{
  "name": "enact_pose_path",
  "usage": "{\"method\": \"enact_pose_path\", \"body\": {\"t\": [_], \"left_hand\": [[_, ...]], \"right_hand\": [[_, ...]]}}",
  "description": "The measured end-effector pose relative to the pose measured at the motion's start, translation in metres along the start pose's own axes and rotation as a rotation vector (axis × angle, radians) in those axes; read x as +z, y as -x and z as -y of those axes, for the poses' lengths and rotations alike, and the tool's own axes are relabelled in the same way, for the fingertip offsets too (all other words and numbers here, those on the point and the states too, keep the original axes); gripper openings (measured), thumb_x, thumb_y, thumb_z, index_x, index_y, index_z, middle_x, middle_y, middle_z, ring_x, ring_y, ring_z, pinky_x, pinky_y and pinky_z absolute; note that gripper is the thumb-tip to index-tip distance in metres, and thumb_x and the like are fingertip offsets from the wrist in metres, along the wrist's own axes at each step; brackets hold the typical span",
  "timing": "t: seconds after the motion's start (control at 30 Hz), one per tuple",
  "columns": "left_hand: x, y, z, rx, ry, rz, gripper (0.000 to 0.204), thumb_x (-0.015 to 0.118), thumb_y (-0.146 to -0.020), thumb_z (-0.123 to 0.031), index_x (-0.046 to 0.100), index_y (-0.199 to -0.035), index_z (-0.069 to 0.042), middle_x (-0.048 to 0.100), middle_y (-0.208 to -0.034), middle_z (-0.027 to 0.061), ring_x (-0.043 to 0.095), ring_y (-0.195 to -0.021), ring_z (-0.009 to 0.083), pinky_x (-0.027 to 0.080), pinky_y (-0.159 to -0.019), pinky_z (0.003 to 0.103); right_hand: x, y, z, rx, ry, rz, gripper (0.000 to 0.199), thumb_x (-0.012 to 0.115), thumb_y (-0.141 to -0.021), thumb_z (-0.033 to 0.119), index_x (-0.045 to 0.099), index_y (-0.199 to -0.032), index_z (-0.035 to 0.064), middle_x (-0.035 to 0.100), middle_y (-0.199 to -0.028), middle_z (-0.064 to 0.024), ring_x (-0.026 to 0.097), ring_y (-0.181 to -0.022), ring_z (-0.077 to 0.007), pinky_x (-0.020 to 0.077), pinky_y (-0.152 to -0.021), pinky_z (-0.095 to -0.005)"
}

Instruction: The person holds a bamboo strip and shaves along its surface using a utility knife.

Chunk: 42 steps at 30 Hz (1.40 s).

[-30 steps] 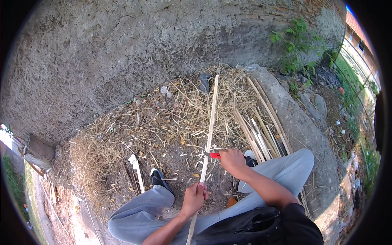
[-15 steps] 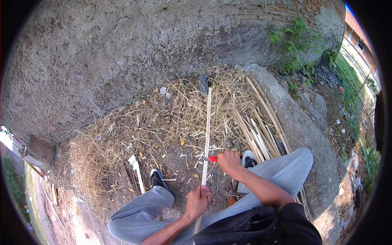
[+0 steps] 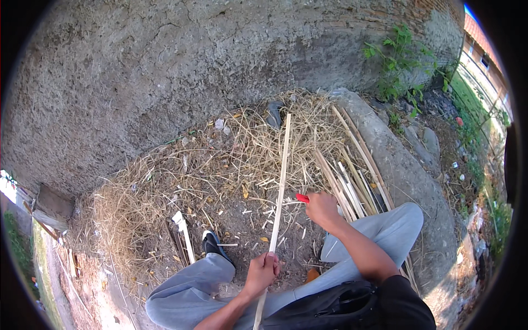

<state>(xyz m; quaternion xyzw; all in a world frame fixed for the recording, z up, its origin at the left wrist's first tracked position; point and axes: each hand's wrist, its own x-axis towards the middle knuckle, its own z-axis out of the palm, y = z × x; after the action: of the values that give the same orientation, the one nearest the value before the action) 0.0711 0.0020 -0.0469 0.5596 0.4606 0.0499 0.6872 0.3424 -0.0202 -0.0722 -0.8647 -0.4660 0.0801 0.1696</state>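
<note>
A long, pale bamboo strip [image 3: 284, 179] slants up from my lap toward the straw. My left hand [image 3: 262, 274] is closed round its lower part, and the near end runs down past my thigh. My right hand [image 3: 323, 210] is wrapped round a red-handled knife [image 3: 302, 198] to the right of the strip. The red end points left and stands apart from the wood; no blade can be made out. Small wood shavings [image 3: 266, 224] are scattered over the soil between my feet.
At the right lies a bundle of split strips [image 3: 352, 190] beside a concrete ledge [image 3: 421, 187]. Dry straw [image 3: 132, 214] covers ground below the rough wall [image 3: 181, 71]. A pale-topped stick [image 3: 184, 231] lies near my left shoe [image 3: 213, 245]. A green plant [image 3: 399, 55] grows at the wall.
My right hand and the knife have moved up and to the right, off the strip they were touching. The strip's far end has tilted slightly right.
</note>
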Motion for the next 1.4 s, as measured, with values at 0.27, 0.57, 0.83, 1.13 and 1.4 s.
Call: {"method": "enact_pose_path", "body": {"t": [0.27,0.57,0.83,1.13,1.4], "left_hand": [[0.004,-0.004,0.013,0.087,-0.044,-0.047,0.036,0.042,-0.11,-0.028,0.061,-0.092,-0.002,0.057,-0.063,0.0015,0.048,-0.048,0.0083,0.041,-0.044,0.03],[0.02,0.008,0.004,0.338,-0.423,-0.196,0.038,0.042,-0.109,-0.025,0.061,-0.09,0.002,0.061,-0.062,0.0078,0.06,-0.053,0.017,0.049,-0.054,0.036],[0.021,0.01,0.002,0.292,-0.398,-0.179,0.037,0.042,-0.108,-0.024,0.062,-0.091,0.002,0.062,-0.063,0.009,0.063,-0.057,0.0198,0.049,-0.057,0.038],[0.023,0.014,0.014,0.263,-0.425,-0.151,0.034,0.043,-0.107,-0.022,0.062,-0.092,0.002,0.062,-0.063,0.009,0.062,-0.056,0.0201,0.049,-0.057,0.037],[0.011,0.01,0.019,0.146,-0.318,-0.028,0.036,0.046,-0.108,-0.026,0.065,-0.093,0.002,0.062,-0.063,0.0093,0.063,-0.057,0.0185,0.051,-0.058,0.037]], "right_hand": [[0.019,0.019,0.018,-0.196,0.029,0.118,0.016,0.061,-0.084,0.015,0.073,-0.091,0.0078,0.072,-0.079,-0.0198,0.073,-0.077,-0.0394,0.0554,-0.071,-0.0538],[0.024,0.024,0.021,-0.173,0.063,0.162,0.018,0.056,-0.088,0.014,0.073,-0.088,0.0076,0.072,-0.081,-0.0198,0.073,-0.079,-0.0399,0.0553,-0.071,-0.0545],[0.044,0.014,0.02,-0.136,0.104,0.178,0.018,0.058,-0.088,0.013,0.075,-0.087,0.0057,0.075,-0.087,-0.0186,0.074,-0.082,-0.0384,0.0572,-0.073,-0.0516],[0.065,-0.005,-0.003,-0.039,0.129,0.154,0.019,0.059,-0.09,0.013,0.077,-0.088,0.0065,0.075,-0.09,-0.0191,0.075,-0.083,-0.0373,0.0576,-0.072,-0.0492],[0.01,-0.03,-0.037,0.235,0.019,-0.1,0.013,0.069,-0.085,0.016,0.076,-0.09,0.0057,0.072,-0.083,-0.0223,0.072,-0.08,-0.0415,0.0569,-0.075,-0.054]]}}
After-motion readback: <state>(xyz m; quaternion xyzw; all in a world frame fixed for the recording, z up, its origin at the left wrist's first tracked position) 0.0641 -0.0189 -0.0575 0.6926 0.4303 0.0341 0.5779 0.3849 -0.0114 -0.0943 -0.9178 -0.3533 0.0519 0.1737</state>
